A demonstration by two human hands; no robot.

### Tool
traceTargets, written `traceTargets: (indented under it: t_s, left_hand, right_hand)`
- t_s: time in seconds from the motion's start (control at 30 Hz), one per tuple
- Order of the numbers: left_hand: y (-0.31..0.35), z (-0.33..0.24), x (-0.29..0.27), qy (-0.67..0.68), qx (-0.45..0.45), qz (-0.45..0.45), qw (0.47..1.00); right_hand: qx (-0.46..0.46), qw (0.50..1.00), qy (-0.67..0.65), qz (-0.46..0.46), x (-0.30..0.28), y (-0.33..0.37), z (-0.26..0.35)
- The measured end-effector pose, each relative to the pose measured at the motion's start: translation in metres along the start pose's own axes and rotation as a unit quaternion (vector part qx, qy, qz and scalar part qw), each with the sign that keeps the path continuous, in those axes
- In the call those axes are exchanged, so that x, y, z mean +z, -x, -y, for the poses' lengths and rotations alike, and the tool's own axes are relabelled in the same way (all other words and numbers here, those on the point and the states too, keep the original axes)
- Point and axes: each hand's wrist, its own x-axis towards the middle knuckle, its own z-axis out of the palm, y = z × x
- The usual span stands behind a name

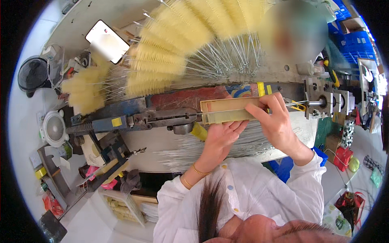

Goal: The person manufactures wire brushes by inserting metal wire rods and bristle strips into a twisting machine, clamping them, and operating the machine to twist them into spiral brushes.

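Note:
A long, tan, shallow tray (231,104) with pale yellow bristles along its near edge lies across the machine in front of me. A thin metal wire runs lengthwise over it. My left hand (222,139) supports the tray's near edge from below, fingers together and partly hidden under it. At the tray's right end, my right hand (277,121) is closed with thumb and fingers on the edge beside the wire. On the left, a steel clamp (170,116) meets the wire. Twisted wire reaches the metal spindle (318,103) on the right.
Yellow bristle brushes with twisted wire stems (174,44) fan out across the far table. A lit phone (107,42) lies at far left. Loose straight wires (219,152) lie near my body. A black fan (34,75) stands at left, blue crates (356,44) at far right.

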Motion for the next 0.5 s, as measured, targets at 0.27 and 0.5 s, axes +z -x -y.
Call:
traceTargets:
  t_s: [0.27, 0.5]
  left_hand:
    - [0.002, 0.0, -0.011, 0.008, 0.003, 0.009, 1.0]
    - [0.001, 0.003, -0.004, -0.001, -0.028, -0.016, 0.999]
  right_hand:
    - [-0.005, 0.996, -0.087, 0.03, -0.02, 0.002, -0.025]
    - [-0.02, 0.999, -0.049, -0.004, -0.018, 0.005, -0.022]
